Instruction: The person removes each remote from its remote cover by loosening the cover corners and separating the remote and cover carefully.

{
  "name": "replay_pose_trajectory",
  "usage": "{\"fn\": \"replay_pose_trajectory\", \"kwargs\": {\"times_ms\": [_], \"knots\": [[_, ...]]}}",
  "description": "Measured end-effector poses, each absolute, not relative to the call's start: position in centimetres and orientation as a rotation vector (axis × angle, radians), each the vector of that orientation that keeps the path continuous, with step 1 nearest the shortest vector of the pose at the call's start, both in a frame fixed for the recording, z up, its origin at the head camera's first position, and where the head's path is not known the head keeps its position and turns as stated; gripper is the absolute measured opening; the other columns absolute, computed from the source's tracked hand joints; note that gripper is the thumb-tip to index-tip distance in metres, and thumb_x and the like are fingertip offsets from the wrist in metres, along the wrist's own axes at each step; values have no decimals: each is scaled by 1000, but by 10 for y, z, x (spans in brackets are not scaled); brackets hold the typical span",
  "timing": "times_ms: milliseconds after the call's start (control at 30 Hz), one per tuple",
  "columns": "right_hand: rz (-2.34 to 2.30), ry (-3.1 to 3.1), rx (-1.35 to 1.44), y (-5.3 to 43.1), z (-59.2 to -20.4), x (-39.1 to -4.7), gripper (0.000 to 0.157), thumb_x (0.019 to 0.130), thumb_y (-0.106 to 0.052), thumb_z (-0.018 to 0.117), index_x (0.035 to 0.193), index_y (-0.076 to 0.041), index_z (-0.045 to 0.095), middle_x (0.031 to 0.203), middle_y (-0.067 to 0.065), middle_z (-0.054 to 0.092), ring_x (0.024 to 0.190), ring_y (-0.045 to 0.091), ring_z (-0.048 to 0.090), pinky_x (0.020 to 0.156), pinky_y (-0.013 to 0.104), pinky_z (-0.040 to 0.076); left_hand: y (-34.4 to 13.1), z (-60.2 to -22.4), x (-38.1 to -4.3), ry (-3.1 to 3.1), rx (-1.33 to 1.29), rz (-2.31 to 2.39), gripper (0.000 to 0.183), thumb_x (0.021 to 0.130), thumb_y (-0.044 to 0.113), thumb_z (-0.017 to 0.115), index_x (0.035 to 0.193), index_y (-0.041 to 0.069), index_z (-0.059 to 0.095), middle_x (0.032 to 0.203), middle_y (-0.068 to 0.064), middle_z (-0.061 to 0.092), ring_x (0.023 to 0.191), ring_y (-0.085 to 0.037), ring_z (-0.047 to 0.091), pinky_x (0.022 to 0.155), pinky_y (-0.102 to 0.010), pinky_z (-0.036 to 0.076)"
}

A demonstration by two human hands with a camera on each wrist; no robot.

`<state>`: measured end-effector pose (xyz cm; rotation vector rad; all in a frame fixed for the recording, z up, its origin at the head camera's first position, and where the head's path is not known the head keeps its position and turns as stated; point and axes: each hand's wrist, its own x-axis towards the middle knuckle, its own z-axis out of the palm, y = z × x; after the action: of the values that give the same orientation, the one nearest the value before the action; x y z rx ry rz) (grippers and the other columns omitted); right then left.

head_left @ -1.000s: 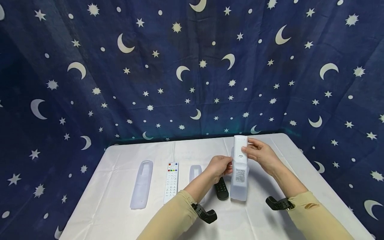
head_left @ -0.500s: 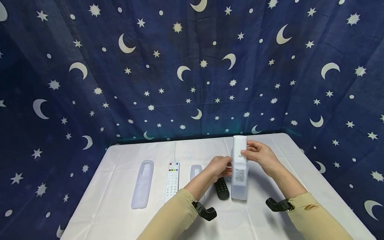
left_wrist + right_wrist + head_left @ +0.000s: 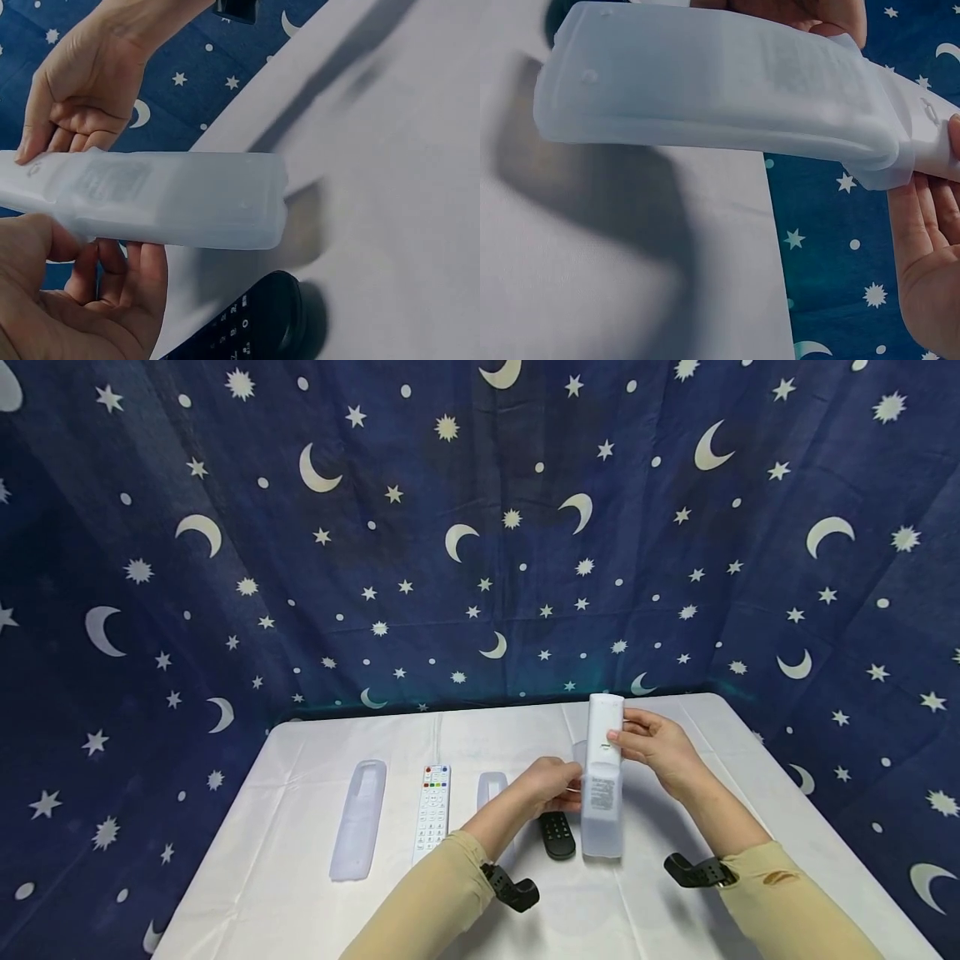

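Observation:
A white remote control (image 3: 603,727), back side showing, sticks out of the top of a translucent silicone cover (image 3: 602,831). The cover encloses its lower part, where a printed label shows through. My right hand (image 3: 660,752) grips the remote's bare upper end, thumb on its back. My left hand (image 3: 551,783) pinches the cover's left edge near its opening. In the right wrist view the cover's rim (image 3: 881,176) flares loosely around the remote. Seen from the left wrist, the cover's closed end (image 3: 259,199) is held above the table and looks unfilled.
On the white table (image 3: 262,827) lie a flat translucent cover (image 3: 357,822), a white remote with coloured buttons (image 3: 432,806) and a smaller translucent cover (image 3: 489,787), partly behind my left arm. A black remote (image 3: 557,839) lies below my left hand. A starry curtain (image 3: 420,568) hangs behind.
My left hand has slid slightly lower along the cover's edge, hiding more of the black remote's top. The held remote and cover have shifted a little to the right.

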<state>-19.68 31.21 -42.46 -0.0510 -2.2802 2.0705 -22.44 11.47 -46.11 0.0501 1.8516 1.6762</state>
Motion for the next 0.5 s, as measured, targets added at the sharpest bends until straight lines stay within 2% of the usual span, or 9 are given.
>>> {"fn": "replay_pose_trajectory", "kwargs": {"times_ms": [133, 333, 500], "knots": [[2057, -2299, -76, 312, -426, -199, 64, 96, -9, 73, 146, 13, 41, 104, -3, 65, 91, 7, 66, 80, 26, 59, 114, -464, -222, 1864, 43, 1699, 15, 91, 10, 55, 100, -1, 59, 88, -10, 65, 64, -13, 63, 64, -27, 60], [2011, -2351, -111, 311, -425, -202, 66, 95, -14, 74, 148, 9, 42, 108, 2, 65, 92, 8, 66, 81, 26, 59, 114, -466, -219, 1882, 66, 1780, 14, 99, 13, 55, 100, 1, 60, 93, -9, 65, 69, -14, 63, 64, -27, 60], [2017, -2346, -124, 312, -422, -203, 65, 97, -13, 72, 148, 11, 40, 106, 1, 65, 91, 7, 67, 81, 27, 59, 113, -460, -218, 1938, 158, 1795, 24, 105, 22, 54, 104, -1, 61, 93, -8, 65, 72, -16, 64, 72, -34, 61]]}}
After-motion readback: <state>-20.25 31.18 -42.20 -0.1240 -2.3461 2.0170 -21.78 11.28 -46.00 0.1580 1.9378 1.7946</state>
